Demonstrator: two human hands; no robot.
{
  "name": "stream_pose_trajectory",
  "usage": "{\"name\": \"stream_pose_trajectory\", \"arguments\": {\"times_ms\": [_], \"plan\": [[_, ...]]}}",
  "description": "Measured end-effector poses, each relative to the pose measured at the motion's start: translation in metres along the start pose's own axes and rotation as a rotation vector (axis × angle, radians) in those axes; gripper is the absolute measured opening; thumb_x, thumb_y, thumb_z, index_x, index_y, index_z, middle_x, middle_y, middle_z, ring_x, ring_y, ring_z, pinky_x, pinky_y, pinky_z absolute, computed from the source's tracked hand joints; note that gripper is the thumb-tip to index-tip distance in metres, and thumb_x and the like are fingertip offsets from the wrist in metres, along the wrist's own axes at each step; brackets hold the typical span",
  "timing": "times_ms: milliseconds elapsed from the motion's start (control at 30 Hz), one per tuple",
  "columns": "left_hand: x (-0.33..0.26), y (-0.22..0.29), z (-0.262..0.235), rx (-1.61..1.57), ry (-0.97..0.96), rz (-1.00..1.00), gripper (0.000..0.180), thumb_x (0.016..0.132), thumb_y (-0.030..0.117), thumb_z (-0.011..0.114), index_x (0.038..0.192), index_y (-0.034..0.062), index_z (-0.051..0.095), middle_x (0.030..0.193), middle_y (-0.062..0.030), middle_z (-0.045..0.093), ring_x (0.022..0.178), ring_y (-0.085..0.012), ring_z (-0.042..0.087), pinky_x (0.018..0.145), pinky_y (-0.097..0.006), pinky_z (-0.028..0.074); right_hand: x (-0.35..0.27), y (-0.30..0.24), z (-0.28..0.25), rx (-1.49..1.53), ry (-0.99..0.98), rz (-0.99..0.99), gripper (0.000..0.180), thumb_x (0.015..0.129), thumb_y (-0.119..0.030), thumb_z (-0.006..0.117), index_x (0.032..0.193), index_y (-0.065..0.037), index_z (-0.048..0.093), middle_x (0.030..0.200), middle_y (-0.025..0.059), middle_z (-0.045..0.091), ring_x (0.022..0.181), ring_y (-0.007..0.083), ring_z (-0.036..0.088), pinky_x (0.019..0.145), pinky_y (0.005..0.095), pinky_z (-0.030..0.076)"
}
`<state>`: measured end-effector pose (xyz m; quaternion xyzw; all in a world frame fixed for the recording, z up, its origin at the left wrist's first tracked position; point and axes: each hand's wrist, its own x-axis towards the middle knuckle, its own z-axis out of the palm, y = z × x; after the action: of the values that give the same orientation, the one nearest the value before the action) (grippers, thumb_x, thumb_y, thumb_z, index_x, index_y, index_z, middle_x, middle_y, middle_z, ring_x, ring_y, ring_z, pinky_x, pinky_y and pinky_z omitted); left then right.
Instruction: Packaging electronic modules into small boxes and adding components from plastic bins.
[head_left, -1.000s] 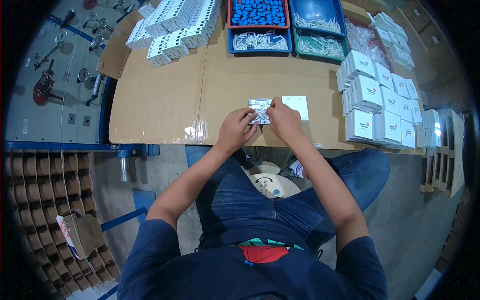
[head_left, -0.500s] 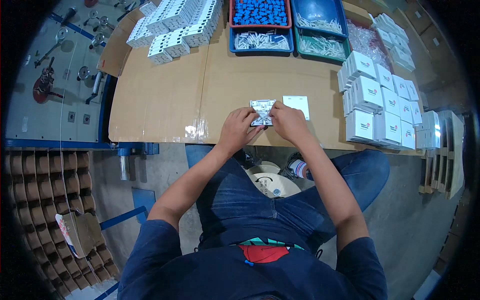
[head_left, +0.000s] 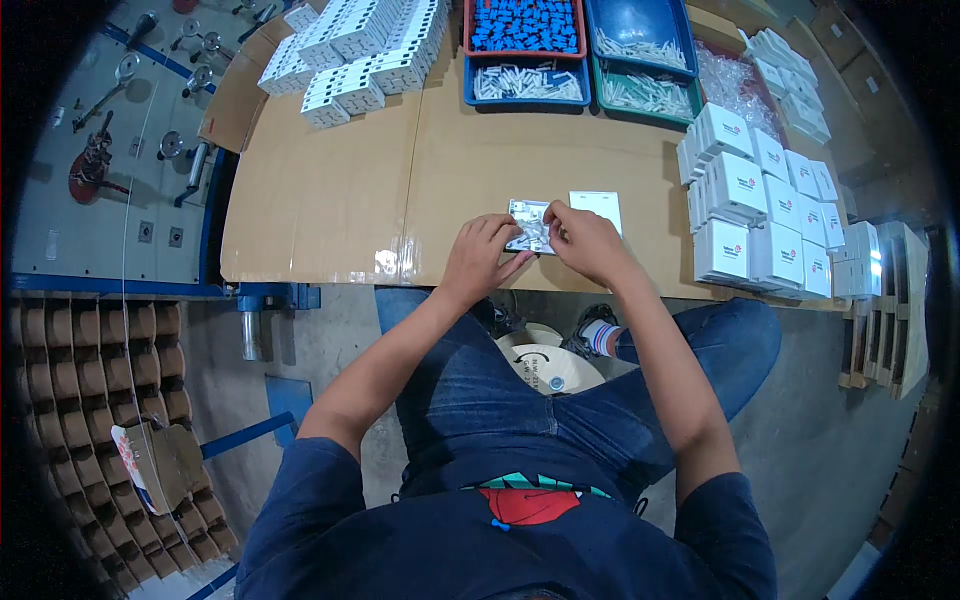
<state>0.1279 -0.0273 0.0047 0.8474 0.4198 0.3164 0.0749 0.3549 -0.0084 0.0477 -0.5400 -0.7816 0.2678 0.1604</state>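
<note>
One open white box [head_left: 530, 213] between left grip [head_left: 482, 260] and right grip [head_left: 590, 244].

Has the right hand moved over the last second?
Yes: the right hand has shifted slightly to the right, judged against the white cover, and now hides more of the cover's lower part.

The left hand [head_left: 478, 260] grips the left edge of an open white housing [head_left: 533, 236] on the cardboard-covered worktop [head_left: 320, 200]. The right hand [head_left: 595, 248] has its fingertips bunched at the housing's right side; contact is unclear. A flat white cover [head_left: 598, 203] lies just beyond that hand. Printed white boxes [head_left: 740, 185] stand stacked at right; a red tray [head_left: 525, 53] contains blue parts [head_left: 525, 25].
</note>
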Motion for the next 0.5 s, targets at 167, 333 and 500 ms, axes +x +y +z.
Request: {"name": "stream_pose_trajectory", "arguments": {"times_ms": [167, 333, 500], "plan": [[0.000, -0.001, 0.000, 0.006, -0.062, -0.027, 0.040, 0.087, 0.033, 0.079, 0.114, 0.0073, 0.063, 0.117, -0.0095, 0.065, 0.114, -0.0306, 0.060, 0.098, -0.044, 0.046, -0.004, 0.009, 0.010, 0.015, 0.059, -0.107, 0.016, 0.090, -0.017, 0.065, 0.103, -0.009, 0.069, 0.097, 0.0110, 0.070, 0.089, 0.0332, 0.070, 0.076, 0.0472, 0.056], [-0.001, -0.001, 0.000, -0.034, -0.036, -0.062, 0.049, 0.086, 0.033, 0.080, 0.121, 0.0057, 0.059, 0.120, -0.0108, 0.064, 0.115, -0.0312, 0.059, 0.098, -0.044, 0.046, -0.006, 0.009, 0.014, -0.036, 0.110, -0.115, 0.015, 0.090, -0.018, 0.070, 0.100, -0.008, 0.071, 0.106, 0.0091, 0.064, 0.088, 0.0309, 0.070, 0.077, 0.0443, 0.056], [-0.001, 0.000, -0.003, -0.080, -0.038, -0.113, 0.064, 0.083, 0.036, 0.083, 0.129, 0.0046, 0.054, 0.132, -0.0152, 0.058, 0.122, -0.0337, 0.056, 0.104, -0.045, 0.044, -0.006, 0.006, 0.011, 0.025, 0.128, -0.080, 0.016, 0.089, -0.016, 0.071, 0.103, -0.008, 0.070, 0.110, 0.0084, 0.063, 0.087, 0.0297, 0.070, 0.076, 0.0434, 0.056]]}}
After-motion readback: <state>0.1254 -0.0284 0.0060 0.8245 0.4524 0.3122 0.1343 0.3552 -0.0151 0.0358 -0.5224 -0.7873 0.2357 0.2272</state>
